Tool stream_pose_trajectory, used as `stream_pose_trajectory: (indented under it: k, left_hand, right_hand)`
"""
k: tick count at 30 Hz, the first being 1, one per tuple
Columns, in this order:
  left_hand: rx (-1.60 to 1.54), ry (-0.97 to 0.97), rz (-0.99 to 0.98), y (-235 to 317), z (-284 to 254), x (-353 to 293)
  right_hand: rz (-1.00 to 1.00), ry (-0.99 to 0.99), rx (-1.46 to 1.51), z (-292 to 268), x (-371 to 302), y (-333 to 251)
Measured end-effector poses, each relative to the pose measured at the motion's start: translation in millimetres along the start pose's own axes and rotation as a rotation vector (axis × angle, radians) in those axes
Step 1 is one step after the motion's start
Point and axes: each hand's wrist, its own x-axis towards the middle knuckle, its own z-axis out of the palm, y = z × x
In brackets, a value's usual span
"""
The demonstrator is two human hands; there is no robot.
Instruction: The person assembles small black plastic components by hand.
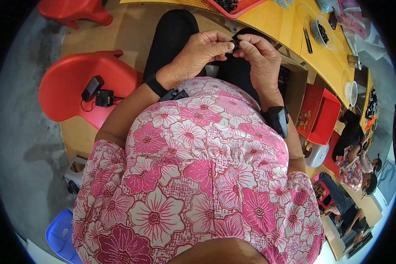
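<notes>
At one o'clock, I am watching the left hand [197, 52] and right hand [263, 57] clamping fingers on a black piece [236, 45], apparently unfinished; toward two o'clock, loose pieces [323, 33] are filling a bowl [330, 43], done or pending unclear.

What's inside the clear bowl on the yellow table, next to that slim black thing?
The bowl holds a heap of small black pieces. The top ones show; whatever lies beneath them, and the bottom under the heap, is covered.

Left hand [198, 52], right hand [264, 57] nearly meeting (fingertips [228, 45] in pinch), forearms [127, 105] angled inward.
</notes>
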Motion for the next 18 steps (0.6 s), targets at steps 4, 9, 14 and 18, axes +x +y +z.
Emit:
stream_pose_trajectory:
  k: [4,9,14,18]
  left_hand:
    - [-0.017,0.034,0.015,0.6,3.9,-1.1]
    - [-0.012,0.052,0.029,3.3,4.3,-2.7]
    - [0.053,0.052,0.087,3.9,4.1,-2.7]
    - [0.082,0.069,0.103,5.4,4.4,-1.9]
  right_hand:
    - [-0.056,0.042,-0.116,5.4,-2.3,-3.4]
    - [-0.052,0.059,-0.128,10.0,-2.8,-5.5]
    - [0.033,0.075,-0.098,10.6,-1.5,-8.4]
    - [0.031,0.075,-0.060,11.0,0.3,-7.2]
